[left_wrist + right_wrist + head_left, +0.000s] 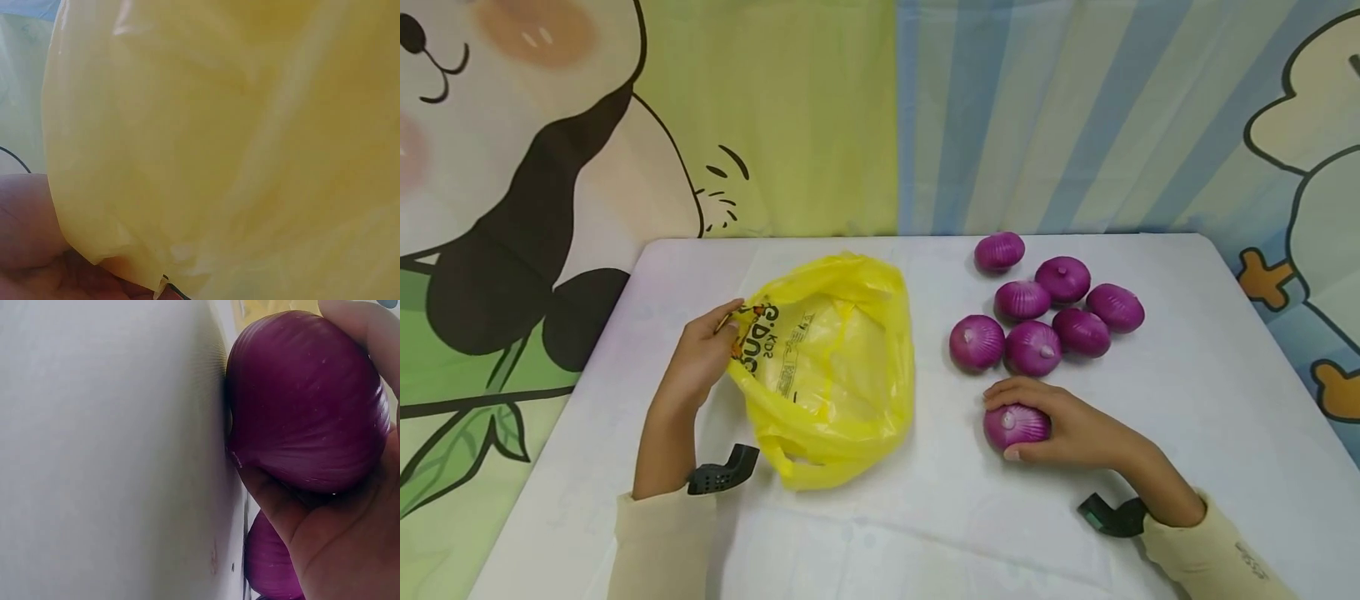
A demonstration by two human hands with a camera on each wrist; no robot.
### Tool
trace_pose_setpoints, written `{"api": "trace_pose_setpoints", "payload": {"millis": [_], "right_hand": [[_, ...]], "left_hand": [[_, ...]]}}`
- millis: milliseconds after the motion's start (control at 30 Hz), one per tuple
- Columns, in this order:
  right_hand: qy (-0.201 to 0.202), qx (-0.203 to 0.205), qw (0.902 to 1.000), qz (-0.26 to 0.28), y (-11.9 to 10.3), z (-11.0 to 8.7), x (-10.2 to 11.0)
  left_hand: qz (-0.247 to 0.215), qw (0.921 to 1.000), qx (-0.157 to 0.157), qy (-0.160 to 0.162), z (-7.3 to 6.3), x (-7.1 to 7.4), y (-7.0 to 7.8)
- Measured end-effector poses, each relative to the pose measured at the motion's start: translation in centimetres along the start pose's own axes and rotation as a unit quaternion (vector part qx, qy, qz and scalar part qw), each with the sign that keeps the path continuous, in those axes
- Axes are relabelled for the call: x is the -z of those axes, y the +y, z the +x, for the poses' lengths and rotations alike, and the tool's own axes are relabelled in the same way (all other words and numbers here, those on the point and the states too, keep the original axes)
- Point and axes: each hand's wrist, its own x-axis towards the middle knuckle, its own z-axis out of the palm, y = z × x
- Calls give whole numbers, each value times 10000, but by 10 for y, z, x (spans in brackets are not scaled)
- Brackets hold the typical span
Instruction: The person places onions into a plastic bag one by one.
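Observation:
My left hand (696, 354) pinches the left rim of a yellow plastic bag (891, 375), whose mouth gapes upward with printed lettering on the inner left side. In the left wrist view the bag (219, 137) fills most of the picture and hides the fingertips. My right hand (1075, 421) grips a purple onion (1017, 425) between thumb and fingers, at the near side of the other onions. Seen from the right wrist, this onion (306, 400) is at or just above the white tabletop; I cannot tell whether it touches.
Several more purple onions (1032, 347) lie in a loose group beyond my right hand, one (999, 252) set a little apart at the back. The white table (925, 533) ends at a cartoon-printed backdrop (820, 125). Each wrist wears a black device (724, 472).

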Motion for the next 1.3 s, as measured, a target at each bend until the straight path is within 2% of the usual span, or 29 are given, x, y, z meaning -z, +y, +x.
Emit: {"api": "trace_pose_setpoints", "payload": {"millis": [233, 400, 700, 900, 1300], "right_hand": [[135, 120, 9998, 80, 2, 2, -1], [203, 31, 9997, 131, 1, 4, 2], [291, 51, 9993, 231, -9, 11, 12], [320, 6, 9980, 539, -21, 21, 19], [405, 419, 9965, 605, -37, 51, 34]], "left_hand": [[76, 9999, -62, 28, 1, 0, 2], [66, 9999, -115, 104, -1, 0, 3], [-4, 9996, -199, 175, -2, 1, 4], [-59, 9997, -176, 176, -3, 1, 3], [-191, 9997, -104, 62, 0, -1, 1]]}}
